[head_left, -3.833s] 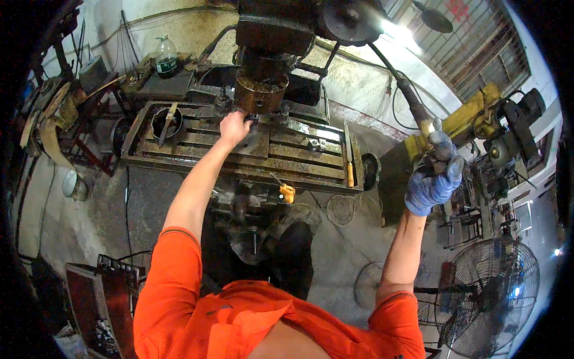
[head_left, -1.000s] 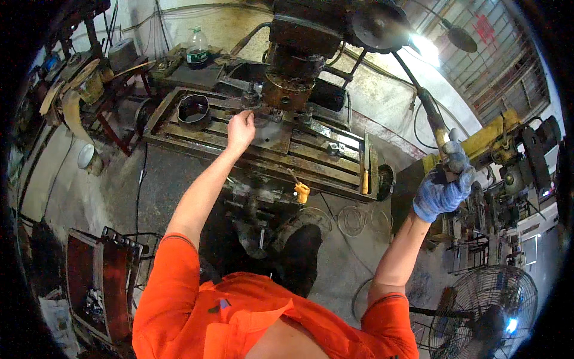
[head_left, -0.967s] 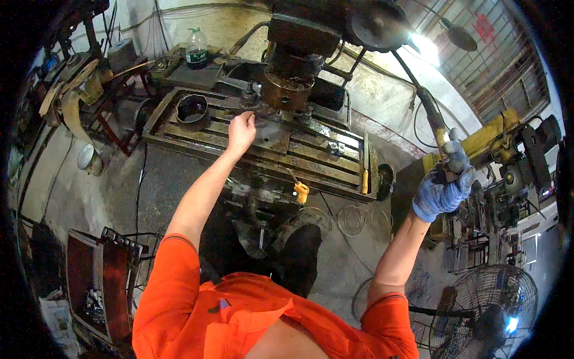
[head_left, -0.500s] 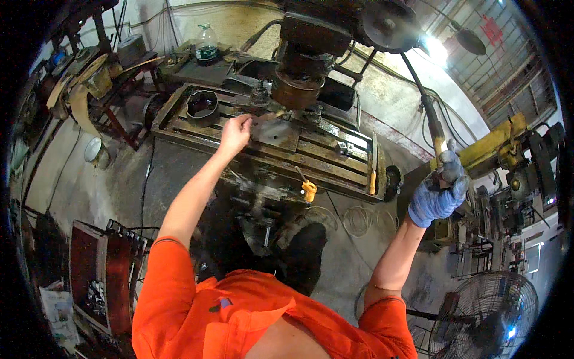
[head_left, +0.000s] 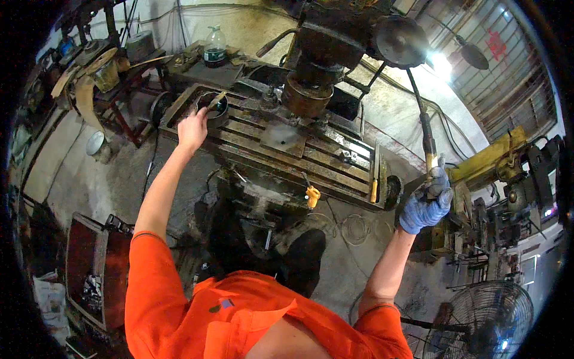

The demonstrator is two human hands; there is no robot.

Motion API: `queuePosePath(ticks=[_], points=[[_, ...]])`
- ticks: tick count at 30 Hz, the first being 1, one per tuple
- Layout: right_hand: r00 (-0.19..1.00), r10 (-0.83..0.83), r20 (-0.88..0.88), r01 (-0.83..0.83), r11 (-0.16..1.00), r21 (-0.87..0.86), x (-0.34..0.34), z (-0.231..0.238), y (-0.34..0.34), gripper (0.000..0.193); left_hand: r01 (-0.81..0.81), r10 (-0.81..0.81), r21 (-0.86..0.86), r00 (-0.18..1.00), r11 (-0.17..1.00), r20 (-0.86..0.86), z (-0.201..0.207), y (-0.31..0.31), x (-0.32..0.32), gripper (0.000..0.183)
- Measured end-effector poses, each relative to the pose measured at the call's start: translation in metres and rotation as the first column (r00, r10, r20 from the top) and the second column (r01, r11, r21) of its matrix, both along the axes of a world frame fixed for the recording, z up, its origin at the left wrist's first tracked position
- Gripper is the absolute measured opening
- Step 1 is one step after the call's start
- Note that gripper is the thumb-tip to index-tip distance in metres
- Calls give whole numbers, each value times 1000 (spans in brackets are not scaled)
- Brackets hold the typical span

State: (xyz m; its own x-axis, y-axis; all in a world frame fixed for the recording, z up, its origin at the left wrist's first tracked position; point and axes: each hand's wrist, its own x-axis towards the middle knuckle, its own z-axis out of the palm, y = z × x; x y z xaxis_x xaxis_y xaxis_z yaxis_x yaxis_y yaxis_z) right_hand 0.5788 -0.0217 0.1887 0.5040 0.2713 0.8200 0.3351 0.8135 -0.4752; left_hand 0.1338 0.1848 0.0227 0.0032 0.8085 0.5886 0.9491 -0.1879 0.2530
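Observation:
A milling machine stands in front of me, its slotted table point(head_left: 311, 157) grimy and dark. A flat grey metal plate point(head_left: 284, 137) lies on that table under the round spindle head point(head_left: 307, 96). My bare left hand point(head_left: 192, 128) reaches over the table's left end, fingers loosely apart, next to a round black bowl point(head_left: 213, 105) with a brush in it. My right hand point(head_left: 426, 200), in a blue glove, is closed round the long feed lever point(head_left: 423, 128) that runs up to the machine head.
A plastic bottle point(head_left: 215, 48) stands on the bench behind the machine. A yellow machine point(head_left: 493, 158) is at the right, a floor fan point(head_left: 487, 320) at lower right. A rusty red bin point(head_left: 89, 272) sits at lower left. A cluttered stand point(head_left: 101, 75) is at the far left.
My left hand has left the metal plate under the spindle and moved left to the table's end by the bowl. My right hand keeps its grip on the lever.

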Motion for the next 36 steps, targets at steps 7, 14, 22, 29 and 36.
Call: queuePosePath(ticks=[7, 14, 22, 29, 36], points=[[981, 27, 193, -35, 999, 41, 6, -10, 2, 31, 22, -27, -126, 999, 992, -42, 4, -11, 3, 39], [997, 68, 22, -68, 998, -17, 20, -3, 4, 36, -63, 60, -110, 998, 992, -28, 32, -70, -87, 41], [923, -256, 287, 288, 955, -73, 62, 6, -8, 31, -549, 564, -370, 822, 749, -78, 36, -269, -323, 42], [519, -654, 550, 664, 714, 222, 37, 29, -2, 28, -545, 865, -710, 467, 446, 185, -5, -461, -407, 30], [50, -904, 424, 720, 327, 612, -51, 72, -20, 27, -713, 842, -692, 440, 117, -311, -58, -461, -381, 35]])
